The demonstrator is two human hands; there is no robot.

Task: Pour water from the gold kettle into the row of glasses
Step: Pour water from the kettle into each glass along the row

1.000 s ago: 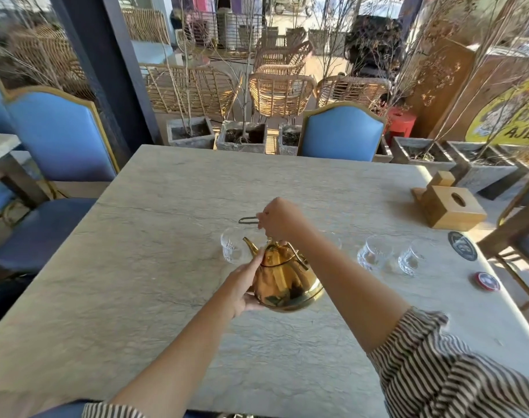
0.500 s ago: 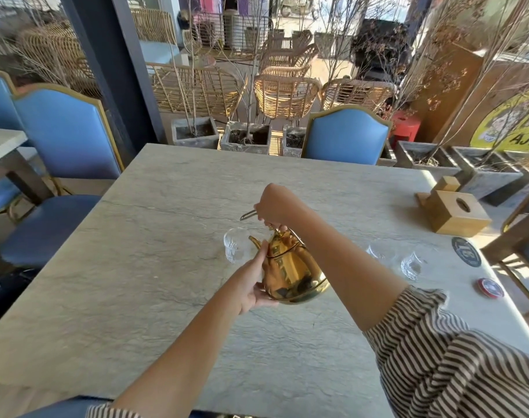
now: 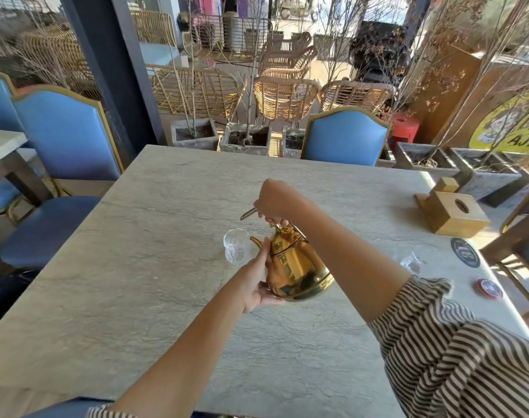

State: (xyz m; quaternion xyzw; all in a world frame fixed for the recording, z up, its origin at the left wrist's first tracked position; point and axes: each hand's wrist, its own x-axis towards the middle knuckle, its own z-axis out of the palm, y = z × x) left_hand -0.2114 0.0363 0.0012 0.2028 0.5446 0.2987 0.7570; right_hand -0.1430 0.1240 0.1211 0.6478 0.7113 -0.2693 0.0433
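A shiny gold kettle [image 3: 296, 268] hangs above the grey stone table [image 3: 136, 282], tipped to the left. My right hand [image 3: 275, 200] grips its handle from above. My left hand [image 3: 257, 282] cups the kettle's lower left side. The spout points at a clear glass [image 3: 236, 250] that stands just left of it. Another clear glass [image 3: 414, 259] shows to the right of my right forearm. That arm hides the glasses in between.
A wooden tissue box [image 3: 453, 211] stands at the table's right side, with a dark round coaster [image 3: 465, 256] and a red round lid [image 3: 488, 288] nearer the edge. Blue chairs [image 3: 346, 138] stand at the far side and on the left [image 3: 64, 140].
The kettle has risen off the table and tipped further towards the left glass. My right hand has lifted with the handle, and my right arm now covers the middle glasses.
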